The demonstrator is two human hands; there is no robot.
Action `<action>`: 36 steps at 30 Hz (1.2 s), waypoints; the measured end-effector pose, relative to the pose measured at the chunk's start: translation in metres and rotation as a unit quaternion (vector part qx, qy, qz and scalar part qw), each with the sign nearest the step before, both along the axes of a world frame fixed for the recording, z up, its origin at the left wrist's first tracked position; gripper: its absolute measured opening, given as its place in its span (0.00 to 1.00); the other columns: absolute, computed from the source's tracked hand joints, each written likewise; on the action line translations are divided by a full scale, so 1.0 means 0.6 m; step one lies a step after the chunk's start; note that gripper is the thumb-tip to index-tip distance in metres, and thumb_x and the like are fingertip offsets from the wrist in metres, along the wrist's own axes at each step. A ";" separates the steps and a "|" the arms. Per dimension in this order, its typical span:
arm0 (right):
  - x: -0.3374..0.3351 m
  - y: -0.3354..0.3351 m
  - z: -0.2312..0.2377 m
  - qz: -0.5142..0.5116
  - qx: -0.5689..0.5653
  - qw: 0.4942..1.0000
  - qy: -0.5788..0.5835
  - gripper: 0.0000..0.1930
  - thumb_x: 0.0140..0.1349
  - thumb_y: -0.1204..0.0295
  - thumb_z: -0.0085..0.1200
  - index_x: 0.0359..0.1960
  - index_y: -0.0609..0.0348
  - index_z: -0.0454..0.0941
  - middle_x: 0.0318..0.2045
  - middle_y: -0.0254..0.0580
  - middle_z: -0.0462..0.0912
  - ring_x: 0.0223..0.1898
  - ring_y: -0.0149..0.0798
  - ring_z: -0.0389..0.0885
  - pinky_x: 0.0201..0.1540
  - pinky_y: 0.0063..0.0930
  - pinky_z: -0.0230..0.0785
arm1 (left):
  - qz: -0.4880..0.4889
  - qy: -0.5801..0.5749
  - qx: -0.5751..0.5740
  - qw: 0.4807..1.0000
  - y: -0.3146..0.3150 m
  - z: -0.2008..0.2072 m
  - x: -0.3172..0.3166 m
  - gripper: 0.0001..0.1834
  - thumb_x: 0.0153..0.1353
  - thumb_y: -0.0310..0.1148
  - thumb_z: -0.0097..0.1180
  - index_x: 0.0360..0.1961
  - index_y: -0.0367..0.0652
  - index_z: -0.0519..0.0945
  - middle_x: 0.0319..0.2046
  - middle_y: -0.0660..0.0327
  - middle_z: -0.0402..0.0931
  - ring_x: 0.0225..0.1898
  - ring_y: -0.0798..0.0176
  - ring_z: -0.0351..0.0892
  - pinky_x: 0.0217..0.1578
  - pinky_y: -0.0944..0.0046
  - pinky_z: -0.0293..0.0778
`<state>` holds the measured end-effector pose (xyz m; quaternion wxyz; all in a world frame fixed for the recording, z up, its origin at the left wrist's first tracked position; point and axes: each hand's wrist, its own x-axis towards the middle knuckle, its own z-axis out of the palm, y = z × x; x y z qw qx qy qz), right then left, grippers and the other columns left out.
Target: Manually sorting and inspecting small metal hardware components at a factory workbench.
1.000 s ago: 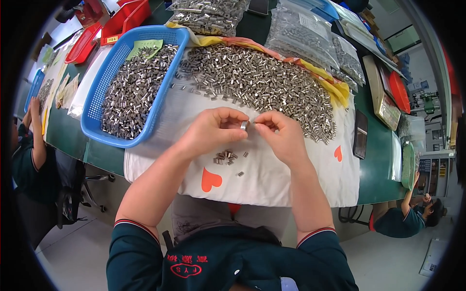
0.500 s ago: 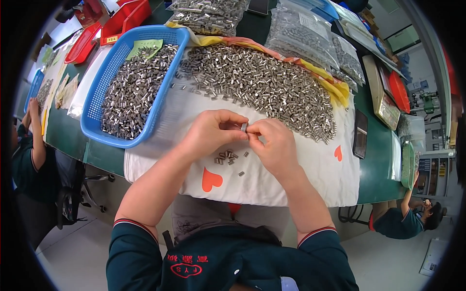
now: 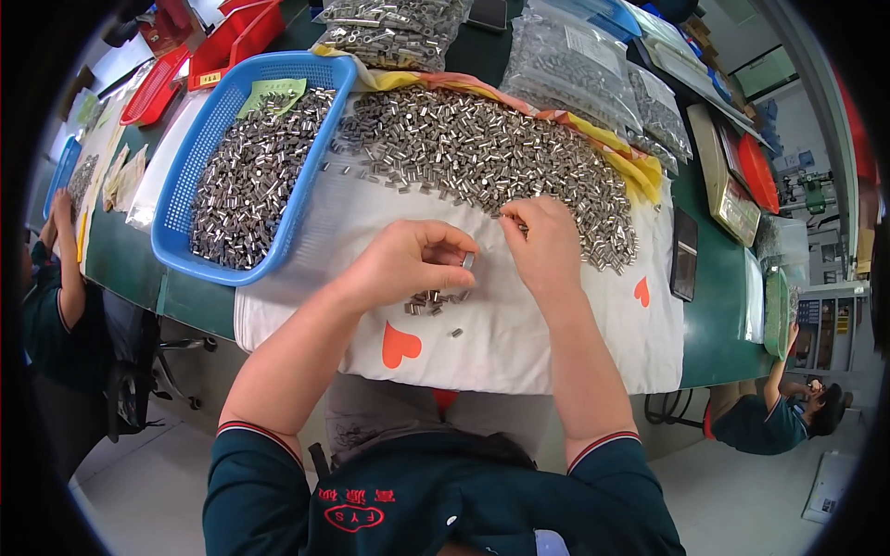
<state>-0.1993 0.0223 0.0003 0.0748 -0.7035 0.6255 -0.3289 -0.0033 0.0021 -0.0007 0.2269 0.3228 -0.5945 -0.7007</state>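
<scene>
Presently, in the head view, I see the left hand (image 3: 408, 262) pinching a small silver piece (image 3: 467, 262) between thumb and fingers. Right of that grip, the right hand (image 3: 545, 246) has its fingertips drawn narrow by the near edge of a heap of metal cylinders (image 3: 491, 153); I cannot tell whether they hold anything. Just below the left grip I find a small cluster of cylinders (image 3: 426, 303); well left stands a blue basket (image 3: 165, 218) bearing many more.

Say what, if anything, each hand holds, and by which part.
Left hand: a small metal piece, its gripped part unclear. Right hand: cannot be told.
</scene>
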 end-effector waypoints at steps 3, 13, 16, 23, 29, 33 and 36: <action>0.012 -0.005 -0.004 -0.002 -0.025 0.996 0.090 0.03 0.45 0.74 0.57 0.24 0.57 0.77 0.23 0.38 0.73 0.31 0.42 0.72 0.35 0.33 0.64 | 0.003 -0.005 0.015 1.000 -0.001 0.007 0.002 0.15 0.48 0.24 0.61 0.40 0.35 0.76 0.30 0.65 0.76 0.32 0.75 0.73 0.36 0.75 0.72; 0.034 0.031 0.031 0.046 0.107 0.989 -0.088 0.03 0.45 0.77 0.55 0.24 0.59 0.75 0.24 0.36 0.76 0.28 0.33 0.74 0.33 0.28 0.67 | 0.061 0.049 0.052 0.996 -0.008 -0.006 0.002 0.16 0.50 0.22 0.58 0.43 0.34 0.74 0.34 0.63 0.76 0.35 0.74 0.75 0.37 0.74 0.72; 0.032 0.036 0.035 0.074 0.180 0.945 -0.263 0.03 0.47 0.79 0.54 0.25 0.61 0.75 0.24 0.33 0.77 0.26 0.26 0.73 0.31 0.20 0.66 | 0.062 0.056 0.057 0.995 -0.008 -0.008 0.001 0.17 0.50 0.20 0.57 0.43 0.34 0.73 0.34 0.63 0.76 0.36 0.74 0.75 0.38 0.74 0.72; 0.036 0.036 0.038 0.104 0.136 0.955 -0.244 0.04 0.46 0.81 0.54 0.24 0.62 0.74 0.23 0.33 0.77 0.26 0.26 0.73 0.29 0.19 0.66 | 0.064 0.056 0.053 0.995 -0.007 0.000 0.004 0.18 0.49 0.21 0.59 0.44 0.33 0.75 0.34 0.63 0.77 0.35 0.74 0.74 0.37 0.75 0.71; 0.042 0.041 0.025 0.113 -0.019 0.993 -0.038 0.04 0.46 0.77 0.56 0.26 0.60 0.75 0.24 0.38 0.77 0.27 0.38 0.76 0.30 0.27 0.68 | 0.084 -0.023 -0.004 0.996 -0.001 0.006 -0.002 0.17 0.49 0.24 0.60 0.43 0.34 0.76 0.30 0.64 0.77 0.32 0.76 0.74 0.34 0.75 0.71; 0.030 0.039 0.037 0.119 0.066 0.974 -0.180 0.05 0.46 0.78 0.57 0.27 0.62 0.76 0.24 0.36 0.78 0.25 0.29 0.75 0.30 0.21 0.67 | 0.083 0.021 0.012 0.996 -0.003 -0.002 0.000 0.18 0.49 0.24 0.61 0.43 0.35 0.76 0.29 0.65 0.77 0.32 0.76 0.74 0.34 0.76 0.71; 0.018 0.034 0.044 0.120 0.158 0.953 -0.230 0.06 0.47 0.78 0.57 0.29 0.61 0.77 0.25 0.35 0.79 0.25 0.26 0.74 0.30 0.20 0.67 | 0.045 0.014 0.021 0.999 -0.003 -0.003 0.003 0.17 0.49 0.24 0.61 0.43 0.35 0.76 0.30 0.66 0.76 0.31 0.76 0.73 0.34 0.76 0.71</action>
